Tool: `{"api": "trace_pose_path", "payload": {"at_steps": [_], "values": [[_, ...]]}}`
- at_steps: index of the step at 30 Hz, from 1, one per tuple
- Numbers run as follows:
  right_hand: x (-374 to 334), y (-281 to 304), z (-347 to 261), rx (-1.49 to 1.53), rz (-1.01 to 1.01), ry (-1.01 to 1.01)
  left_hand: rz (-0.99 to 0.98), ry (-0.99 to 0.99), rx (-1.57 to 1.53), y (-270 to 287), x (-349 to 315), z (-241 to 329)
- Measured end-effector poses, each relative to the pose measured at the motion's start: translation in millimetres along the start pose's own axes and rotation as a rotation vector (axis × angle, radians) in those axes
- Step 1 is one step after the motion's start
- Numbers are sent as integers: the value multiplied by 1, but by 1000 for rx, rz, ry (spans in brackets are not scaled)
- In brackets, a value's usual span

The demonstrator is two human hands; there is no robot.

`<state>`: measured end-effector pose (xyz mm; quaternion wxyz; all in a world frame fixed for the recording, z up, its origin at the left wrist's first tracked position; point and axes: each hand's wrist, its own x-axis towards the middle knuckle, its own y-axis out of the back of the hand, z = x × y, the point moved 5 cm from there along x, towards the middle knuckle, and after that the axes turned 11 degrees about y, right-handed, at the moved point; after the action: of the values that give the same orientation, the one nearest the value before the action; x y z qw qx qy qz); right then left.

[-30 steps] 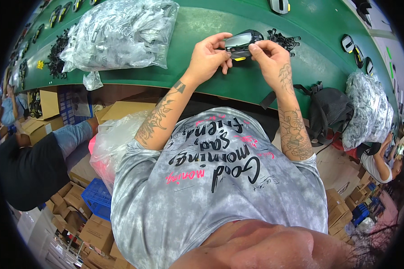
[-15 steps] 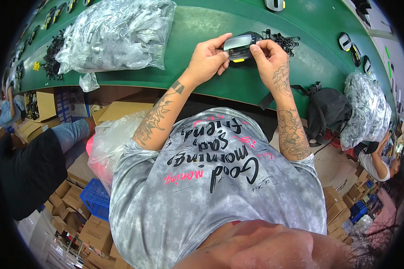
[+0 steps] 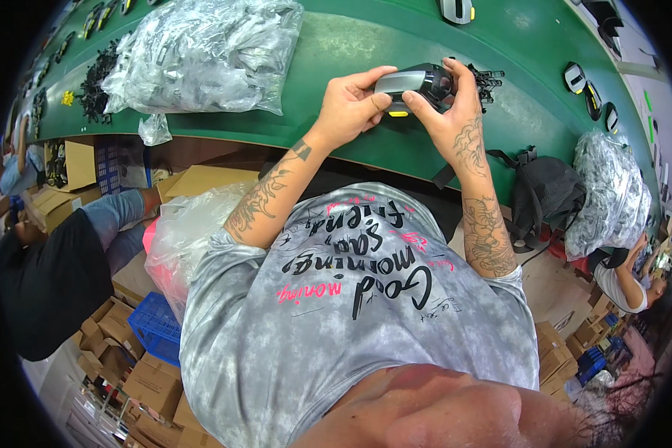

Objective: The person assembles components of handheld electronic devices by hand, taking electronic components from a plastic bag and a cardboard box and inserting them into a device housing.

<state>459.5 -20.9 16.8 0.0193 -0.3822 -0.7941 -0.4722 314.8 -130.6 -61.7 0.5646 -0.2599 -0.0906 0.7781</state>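
Note:
Over the green table I hold a small rounded device [image 3: 420,81] between both hands. Its shell is black with a grey top panel, and a yellow tab shows on its near edge. My left hand [image 3: 351,106] pinches the left end between thumb and fingers. My right hand [image 3: 455,112] wraps the right end, thumb on the near side and fingers around the far side. The underside of the device is hidden. Just beyond my right hand lies a pile of black plastic clip-like parts [image 3: 490,84].
A large clear plastic bag [image 3: 201,63] of parts lies left on the green table [image 3: 351,37]. Similar devices [image 3: 457,10] sit at the far edge and right. A black backpack [image 3: 541,190] and another full plastic bag [image 3: 608,198] are at the right. People are at both sides.
The grey panel, tilted up from the black body before, now sits down against it. My right hand has shifted around the device's right end.

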Motion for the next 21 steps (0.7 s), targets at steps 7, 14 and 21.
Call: {"api": "trace_pose_path", "payload": {"at_steps": [7, 14, 21], "values": [[-5, -8, 4, 569, 95, -192, 82, -79, 73, -12, -26, 26], [15, -6, -7, 465, -21, -164, 82, 15, -55, -5, -28, 37], [10, -2, -18, 1008, 31, -106, -6, -126, 30, -4, -47, 57]]}}
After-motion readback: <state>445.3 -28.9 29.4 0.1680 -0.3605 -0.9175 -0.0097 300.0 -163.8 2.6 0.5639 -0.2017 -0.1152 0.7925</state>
